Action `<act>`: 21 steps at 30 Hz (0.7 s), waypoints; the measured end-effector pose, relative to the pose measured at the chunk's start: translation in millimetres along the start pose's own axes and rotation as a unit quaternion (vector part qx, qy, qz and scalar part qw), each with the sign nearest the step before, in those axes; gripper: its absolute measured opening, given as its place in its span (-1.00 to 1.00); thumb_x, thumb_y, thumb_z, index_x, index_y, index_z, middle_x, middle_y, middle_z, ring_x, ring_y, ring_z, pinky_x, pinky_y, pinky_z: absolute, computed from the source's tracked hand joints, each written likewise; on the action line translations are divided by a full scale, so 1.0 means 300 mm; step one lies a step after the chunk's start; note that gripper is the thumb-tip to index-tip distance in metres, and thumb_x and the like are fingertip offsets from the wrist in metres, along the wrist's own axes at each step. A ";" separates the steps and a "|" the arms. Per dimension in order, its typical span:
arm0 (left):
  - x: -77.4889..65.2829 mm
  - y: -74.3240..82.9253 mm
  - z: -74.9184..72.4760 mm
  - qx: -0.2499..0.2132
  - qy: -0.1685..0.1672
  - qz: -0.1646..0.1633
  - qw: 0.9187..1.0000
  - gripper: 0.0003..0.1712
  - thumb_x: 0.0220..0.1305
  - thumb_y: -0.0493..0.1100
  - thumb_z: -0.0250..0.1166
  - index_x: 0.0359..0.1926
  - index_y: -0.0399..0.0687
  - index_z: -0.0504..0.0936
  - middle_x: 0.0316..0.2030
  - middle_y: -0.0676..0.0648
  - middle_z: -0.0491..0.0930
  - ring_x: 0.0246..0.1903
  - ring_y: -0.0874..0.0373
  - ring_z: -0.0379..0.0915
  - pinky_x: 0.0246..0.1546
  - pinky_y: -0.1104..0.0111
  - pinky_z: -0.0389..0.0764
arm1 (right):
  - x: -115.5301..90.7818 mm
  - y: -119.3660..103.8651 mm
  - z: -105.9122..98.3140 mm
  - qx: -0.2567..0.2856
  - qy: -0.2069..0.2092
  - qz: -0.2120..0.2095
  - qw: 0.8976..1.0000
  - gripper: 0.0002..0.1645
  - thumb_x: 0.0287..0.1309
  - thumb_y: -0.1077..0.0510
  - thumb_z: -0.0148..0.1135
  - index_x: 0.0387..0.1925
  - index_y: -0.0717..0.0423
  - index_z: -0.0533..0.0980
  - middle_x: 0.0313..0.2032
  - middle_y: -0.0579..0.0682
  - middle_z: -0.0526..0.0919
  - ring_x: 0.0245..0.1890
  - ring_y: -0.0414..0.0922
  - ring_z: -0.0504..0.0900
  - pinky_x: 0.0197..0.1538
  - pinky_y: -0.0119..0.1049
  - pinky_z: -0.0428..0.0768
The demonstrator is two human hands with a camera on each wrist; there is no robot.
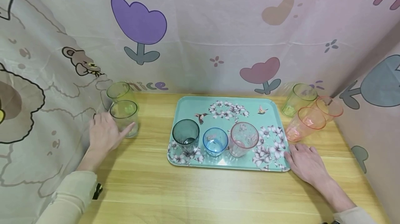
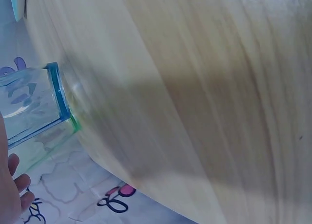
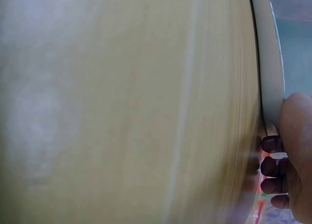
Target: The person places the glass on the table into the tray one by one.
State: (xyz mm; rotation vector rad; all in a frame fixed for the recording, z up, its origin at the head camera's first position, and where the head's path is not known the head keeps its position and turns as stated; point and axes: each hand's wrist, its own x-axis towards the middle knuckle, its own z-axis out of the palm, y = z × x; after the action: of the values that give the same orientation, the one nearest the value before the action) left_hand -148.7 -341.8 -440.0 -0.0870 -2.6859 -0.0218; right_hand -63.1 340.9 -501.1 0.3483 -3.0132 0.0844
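My left hand [image 1: 104,132] is at the left side of a clear glass with a dark rim [image 1: 124,113], thumb extended across its front and fingers spread beside it. In the left wrist view, that clear glass [image 2: 36,104] stands on the table, fingertips [image 2: 22,182] close by. Right behind it is a green-tinted glass [image 1: 120,91]. My right hand [image 1: 307,163] rests flat on the table at the near right corner of a turquoise floral tray [image 1: 231,167], thumb at the tray's edge. An orange glass [image 1: 304,125] stands just beyond its fingers.
On the tray stand a dark grey-green glass [image 1: 186,135], a short blue glass [image 1: 215,142] and a pink-rimmed glass [image 1: 243,140]. To the right are a green glass [image 1: 298,100] and a second orange glass [image 1: 331,107]. A patterned curtain [image 1: 200,26] hangs behind the wooden table [image 1: 187,196].
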 end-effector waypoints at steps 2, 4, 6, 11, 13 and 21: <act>0.003 0.009 0.002 0.001 0.016 0.016 1.000 0.19 0.17 0.61 0.17 -0.17 -0.66 0.39 -0.32 -0.53 0.43 -0.25 -0.49 0.40 -0.19 -0.20 0.37 | -0.001 0.000 -0.001 0.000 0.004 -0.001 1.000 -0.70 0.44 0.00 0.17 -0.17 0.18 0.59 -0.25 0.17 0.68 -0.14 0.25 0.67 -0.17 0.06 0.36; 0.007 0.021 0.006 0.000 0.041 0.036 0.999 0.26 0.19 0.69 0.01 -0.19 -0.67 0.40 -0.35 -0.52 0.43 -0.27 -0.50 0.41 -0.19 -0.22 0.38 | -0.002 0.000 -0.001 0.000 0.005 -0.002 1.000 -0.71 0.44 0.00 0.18 -0.19 0.17 0.59 -0.26 0.16 0.68 -0.15 0.25 0.67 -0.18 0.04 0.35; 0.010 0.034 0.010 0.003 0.067 0.057 0.996 0.31 0.19 0.75 -0.15 -0.24 -0.65 0.40 -0.39 -0.50 0.42 -0.33 -0.49 0.41 -0.21 -0.21 0.39 | -0.002 0.000 -0.001 0.000 0.006 -0.003 1.000 -0.72 0.43 0.01 0.18 -0.20 0.17 0.59 -0.27 0.15 0.67 -0.16 0.24 0.67 -0.19 0.04 0.35; 0.018 0.062 0.012 0.004 0.093 0.083 0.992 0.33 0.20 0.80 -0.30 -0.29 -0.60 0.37 -0.41 -0.44 0.40 -0.40 -0.41 0.35 -0.29 -0.16 0.35 | -0.002 0.001 0.002 0.000 0.006 -0.005 1.000 -0.72 0.43 0.01 0.19 -0.21 0.16 0.58 -0.28 0.15 0.67 -0.16 0.24 0.67 -0.20 0.03 0.35; 0.022 0.072 0.007 0.001 0.083 0.086 0.993 0.35 0.19 0.81 -0.33 -0.26 -0.60 0.38 -0.38 -0.45 0.41 -0.36 -0.40 0.37 -0.26 -0.16 0.36 | -0.001 0.002 0.004 0.000 0.007 -0.005 1.000 -0.72 0.43 0.01 0.19 -0.21 0.16 0.58 -0.27 0.15 0.67 -0.16 0.24 0.67 -0.20 0.03 0.34; 0.041 0.130 -0.006 0.009 0.063 0.122 0.990 0.44 0.18 0.84 -0.52 -0.13 -0.57 0.44 -0.29 -0.47 0.54 -0.25 -0.40 0.49 -0.23 -0.12 0.44 | -0.002 0.005 0.009 -0.002 0.011 -0.007 1.000 -0.72 0.42 0.01 0.19 -0.20 0.17 0.58 -0.24 0.18 0.69 -0.13 0.24 0.68 -0.19 0.03 0.35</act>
State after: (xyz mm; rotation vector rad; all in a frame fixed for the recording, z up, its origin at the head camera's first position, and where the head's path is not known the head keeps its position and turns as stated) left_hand -156.3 -302.2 -433.0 -0.3944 -2.5302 0.0715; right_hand -63.2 342.3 -504.1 0.3654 -2.9875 0.0813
